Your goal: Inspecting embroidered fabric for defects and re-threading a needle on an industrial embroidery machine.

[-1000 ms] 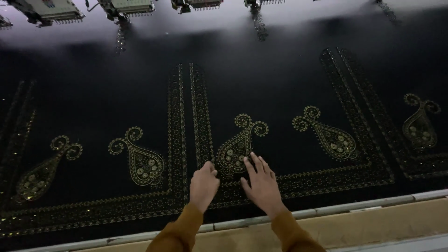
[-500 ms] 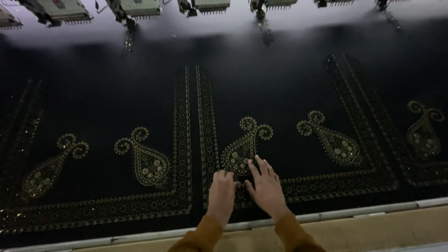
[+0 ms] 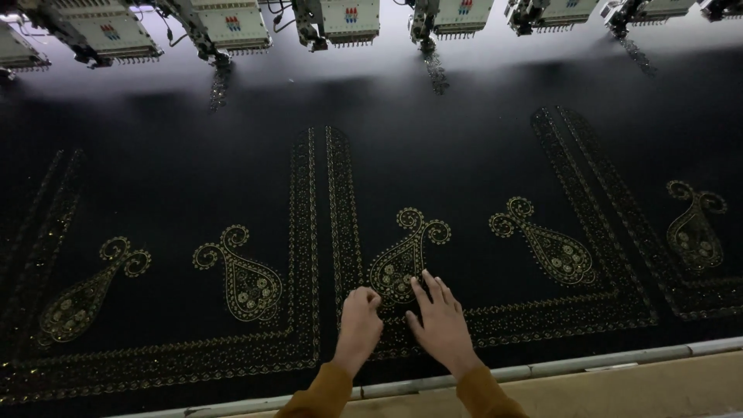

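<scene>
A wide black fabric [image 3: 433, 147] lies stretched flat, stitched with gold paisley shapes and gold border bands. My left hand [image 3: 359, 323] rests on the cloth with its fingers curled under, just below the middle gold paisley [image 3: 404, 259]. My right hand [image 3: 439, 319] lies flat beside it, fingers spread, fingertips touching the lower edge of that paisley. Both hands hold nothing. Mustard sleeves cover my wrists.
A row of embroidery machine heads [image 3: 224, 27] hangs along the far edge of the cloth. A grey frame rail [image 3: 557, 367] runs along the near edge, with a tan surface [image 3: 619, 391] below it. More paisleys [image 3: 240, 279] lie left and right.
My left hand has slid right, closer to my right hand, and its fingers have curled. The view has shifted slightly, so the pattern sits a little more to the right.
</scene>
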